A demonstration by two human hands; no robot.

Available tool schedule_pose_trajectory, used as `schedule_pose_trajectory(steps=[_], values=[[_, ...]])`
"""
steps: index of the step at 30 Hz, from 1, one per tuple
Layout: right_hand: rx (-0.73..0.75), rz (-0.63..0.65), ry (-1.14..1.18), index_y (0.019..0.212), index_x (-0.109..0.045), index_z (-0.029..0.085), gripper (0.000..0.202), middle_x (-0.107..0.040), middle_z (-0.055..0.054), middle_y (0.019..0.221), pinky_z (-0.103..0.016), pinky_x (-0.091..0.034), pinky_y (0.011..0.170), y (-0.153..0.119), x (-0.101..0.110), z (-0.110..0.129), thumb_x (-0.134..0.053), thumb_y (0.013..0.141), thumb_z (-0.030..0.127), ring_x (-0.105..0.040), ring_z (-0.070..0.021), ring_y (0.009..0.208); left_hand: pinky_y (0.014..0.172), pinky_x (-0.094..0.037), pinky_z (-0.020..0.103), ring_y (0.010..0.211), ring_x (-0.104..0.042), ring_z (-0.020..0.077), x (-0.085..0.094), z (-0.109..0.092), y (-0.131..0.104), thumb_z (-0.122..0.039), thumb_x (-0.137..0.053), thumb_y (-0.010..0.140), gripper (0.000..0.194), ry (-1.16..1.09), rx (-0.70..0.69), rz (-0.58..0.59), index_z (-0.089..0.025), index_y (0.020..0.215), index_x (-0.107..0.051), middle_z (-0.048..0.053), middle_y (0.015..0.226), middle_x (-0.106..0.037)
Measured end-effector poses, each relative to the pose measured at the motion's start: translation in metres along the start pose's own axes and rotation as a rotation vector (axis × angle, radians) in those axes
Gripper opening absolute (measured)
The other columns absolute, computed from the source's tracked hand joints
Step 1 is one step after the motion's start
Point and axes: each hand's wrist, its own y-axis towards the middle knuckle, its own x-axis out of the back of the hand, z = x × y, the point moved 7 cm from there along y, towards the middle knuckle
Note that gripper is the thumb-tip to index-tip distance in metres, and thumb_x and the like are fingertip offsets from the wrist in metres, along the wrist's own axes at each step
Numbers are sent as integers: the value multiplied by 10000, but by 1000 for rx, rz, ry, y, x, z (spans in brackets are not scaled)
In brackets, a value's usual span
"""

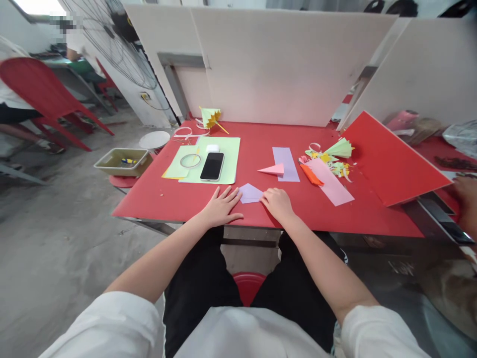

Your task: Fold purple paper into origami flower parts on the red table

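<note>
A folded lilac paper lies on the red table near its front edge, with pointed corners and a crease line across it. My left hand rests flat with fingers spread, its fingertips at the paper's left side. At the right corner, the curled fingers of my right hand pinch the paper. Just beyond are a lilac sheet and a pink folded paper cone lying partly over it. To the right, an orange cutter-like tool lies against a pink paper strip.
Left on the table, a phone, a tape roll and a white case lie on green sheets. A paper umbrella stands behind. Paper scraps and a red board are at right. A bin stands left.
</note>
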Motion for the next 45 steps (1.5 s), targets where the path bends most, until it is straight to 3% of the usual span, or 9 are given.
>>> schedule_pose_trajectory(steps=[4, 8, 11, 14, 18, 22, 30, 35, 45], values=[[-45, -16, 62, 987, -651, 204, 226, -660, -52, 872, -299, -432, 678, 8, -2, -4, -619, 791, 312, -579, -202, 827, 1075, -99, 569, 1376, -141, 337, 8, -1, -5, -646, -371, 808, 777, -89, 66, -84, -169, 1413, -264, 139, 1487, -222], [-67, -15, 119, 926, -678, 214, 199, -652, -53, 858, -305, -450, 688, 11, -7, -9, -638, 771, 332, -572, -204, 815, 1056, -274, 463, 1300, -348, 290, 23, -14, -31, -509, -421, 842, 597, -535, 237, -413, -130, 1302, -453, 170, 1365, -440], [-63, -6, 157, 933, -682, 214, 203, -649, -55, 873, -317, -457, 722, 1, -8, -10, -630, 777, 333, -570, -205, 833, 881, -458, 371, 941, -617, 227, -14, -40, -50, -490, -476, 823, 415, -1240, 415, -341, -146, 951, -669, 122, 966, -674], [-8, 7, 223, 957, -683, 221, 203, -647, -48, 875, -325, -460, 774, -16, -6, -5, -608, 797, 321, -570, -194, 849, 605, -516, 300, 645, -649, 185, -50, -77, -55, -509, -511, 797, 410, -1436, 449, -176, -141, 812, -690, 85, 688, -693], [98, -10, 299, 1002, -683, 237, 211, -652, -45, 876, -322, -467, 782, -38, -1, 10, -559, 836, 282, -567, -184, 846, 646, -533, 311, 751, -683, 213, -73, -84, -51, -541, -560, 752, 483, -1606, 568, -233, -108, 947, -653, 128, 816, -718], [140, -67, 359, 1002, -689, 231, 217, -649, -45, 825, -318, -475, 752, -49, 2, 19, -533, 853, 255, -563, -178, 812, 685, -545, 343, 817, -684, 244, -71, -76, -48, -527, -589, 738, 476, -1679, 676, -361, -86, 903, -665, 134, 834, -720], [23, -147, 684, 893, -711, 263, 162, -654, -31, 792, -311, -515, 725, -57, 4, 23, -563, 829, 274, -599, -167, 814, 653, -563, 339, 783, -688, 237, -49, -74, -58, -407, -661, 718, 364, -1674, 853, -627, -110, 928, -667, 95, 865, -722], [6, -284, 685, 988, -687, 257, 201, -650, -40, 860, -319, -520, 752, -56, 20, 32, -559, 837, 291, -607, -165, 819, 732, -561, 336, 791, -685, 213, -27, -66, -50, -366, -683, 703, 320, -1752, 784, -783, -126, 915, -682, 65, 868, -723], [243, -691, 495, 1182, -587, 287, 349, -649, -44, 945, -319, -526, 780, 0, 124, 30, -549, 846, 203, -613, -171, 878, 554, -540, 243, 607, -650, 146, 94, -34, 24, -311, -699, 700, 210, -1655, 355, -920, -126, 798, -691, 49, 731, -710]])
